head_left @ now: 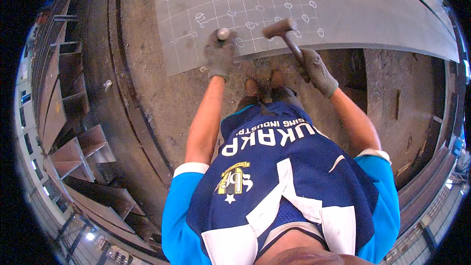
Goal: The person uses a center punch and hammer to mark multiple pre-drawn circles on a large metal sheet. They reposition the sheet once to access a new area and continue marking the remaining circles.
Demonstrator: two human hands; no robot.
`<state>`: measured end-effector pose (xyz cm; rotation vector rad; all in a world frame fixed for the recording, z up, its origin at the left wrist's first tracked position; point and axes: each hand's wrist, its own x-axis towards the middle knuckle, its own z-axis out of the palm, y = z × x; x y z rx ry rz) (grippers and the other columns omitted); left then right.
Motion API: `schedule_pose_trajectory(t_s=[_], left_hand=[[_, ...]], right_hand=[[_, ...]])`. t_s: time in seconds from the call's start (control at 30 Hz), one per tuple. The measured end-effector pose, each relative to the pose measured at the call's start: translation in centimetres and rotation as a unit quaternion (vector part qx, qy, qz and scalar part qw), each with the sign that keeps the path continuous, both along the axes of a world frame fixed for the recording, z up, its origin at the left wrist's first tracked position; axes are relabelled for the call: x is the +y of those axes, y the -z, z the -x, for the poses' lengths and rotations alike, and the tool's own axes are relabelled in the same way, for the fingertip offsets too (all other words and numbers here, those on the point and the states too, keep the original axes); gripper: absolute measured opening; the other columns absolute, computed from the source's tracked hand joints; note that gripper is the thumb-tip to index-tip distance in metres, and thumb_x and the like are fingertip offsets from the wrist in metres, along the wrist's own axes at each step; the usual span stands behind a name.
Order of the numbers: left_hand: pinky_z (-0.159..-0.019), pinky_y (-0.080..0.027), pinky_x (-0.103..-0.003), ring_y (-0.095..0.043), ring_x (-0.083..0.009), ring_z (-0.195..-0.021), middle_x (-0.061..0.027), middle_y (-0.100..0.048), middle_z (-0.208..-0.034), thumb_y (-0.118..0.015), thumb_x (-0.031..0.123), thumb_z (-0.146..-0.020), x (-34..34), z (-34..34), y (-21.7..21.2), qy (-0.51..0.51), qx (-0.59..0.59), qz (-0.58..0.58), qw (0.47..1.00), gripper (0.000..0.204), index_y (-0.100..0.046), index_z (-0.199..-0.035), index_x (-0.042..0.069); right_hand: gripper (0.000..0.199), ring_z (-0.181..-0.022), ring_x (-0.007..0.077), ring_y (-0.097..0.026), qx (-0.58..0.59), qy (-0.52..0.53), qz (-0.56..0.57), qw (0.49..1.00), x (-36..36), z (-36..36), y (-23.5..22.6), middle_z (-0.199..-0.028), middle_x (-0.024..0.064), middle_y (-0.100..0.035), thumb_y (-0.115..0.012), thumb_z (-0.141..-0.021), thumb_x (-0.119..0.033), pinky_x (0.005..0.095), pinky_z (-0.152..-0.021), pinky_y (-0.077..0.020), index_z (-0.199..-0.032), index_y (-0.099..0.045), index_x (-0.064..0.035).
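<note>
My left hand (219, 58), in a grey work glove, is closed around a metal punch (223, 34). Only the punch's round, bright top shows above the fist; its tip is hidden. Beneath that hand lies a large grey steel plate (363, 17), marked with a chalk grid and several small chalk circles. My right hand (318, 71), gloved too, grips the handle of a hammer (280, 28). The hammer's head is raised over the plate's near edge, to the right of the punch and apart from it, slightly blurred.
My boots (264, 84) stand on the brown, dirty floor (162, 103) just short of the plate. A long steel beam (128, 83) runs along the left. Farther left are stacked steel sections (81, 152). More long beams (424, 181) lie at the lower right.
</note>
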<state>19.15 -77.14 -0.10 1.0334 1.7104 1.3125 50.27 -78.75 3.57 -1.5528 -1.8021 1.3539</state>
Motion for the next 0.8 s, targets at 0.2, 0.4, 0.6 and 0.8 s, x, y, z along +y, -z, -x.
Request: schedule_pose_trajectory(t_s=[0.2,0.4,0.6,0.8], left_hand=[[-0.067,-0.052,-0.027,-0.061,-0.0077,-0.076,0.0011,-0.07,-0.087,-0.083,0.017,-0.092,1.7,0.9,-0.4,-0.068,-0.076,-0.022,0.995,0.021,-0.071,-0.103,0.004],[-0.064,-0.052,-0.028,-0.061,-0.0084,-0.071,0.0002,-0.07,-0.083,-0.082,0.019,-0.092,3.4,-2.5,-1.8,-0.009,-0.169,0.011,0.986,0.021,-0.072,-0.102,0.003],[-0.061,-0.051,-0.031,-0.062,-0.009,-0.069,-0.0014,-0.071,-0.081,-0.082,0.023,-0.093,5.0,-2.6,-0.2,0.039,-0.051,0.011,0.998,0.025,-0.072,-0.099,0.002],[-0.064,-0.051,-0.03,-0.063,-0.0094,-0.071,-0.0012,-0.072,-0.082,-0.082,0.025,-0.093,6.2,-4.5,-1.3,0.026,-0.024,0.013,0.999,0.025,-0.073,-0.097,0.002]], right_hand=[[0.037,-0.048,0.014,-0.044,0.067,0.212,0.113,0.968,-4.5,-2.6,4.7,-0.064,0.0001,-0.047,-0.04,-0.109,-0.039,0.0339,-0.041,-0.0344,-0.091,-0.056,-0.0114],[0.037,-0.047,0.0153,-0.044,0.061,0.232,0.148,0.959,-5.5,-4.5,9.7,-0.065,0.0012,-0.051,-0.039,-0.109,-0.041,0.0354,-0.042,-0.0346,-0.095,-0.058,-0.013],[0.033,-0.048,0.0158,-0.044,0.158,0.288,0.196,0.924,-5.6,-2.7,9.4,-0.066,0.0011,-0.051,-0.038,-0.107,-0.04,0.0347,-0.043,-0.0341,-0.097,-0.056,-0.0147],[0.032,-0.047,0.0156,-0.042,0.155,0.299,0.207,0.919,-5.7,-3.8,10.4,-0.065,0.0005,-0.048,-0.038,-0.106,-0.039,0.0348,-0.042,-0.0336,-0.095,-0.055,-0.0152]])
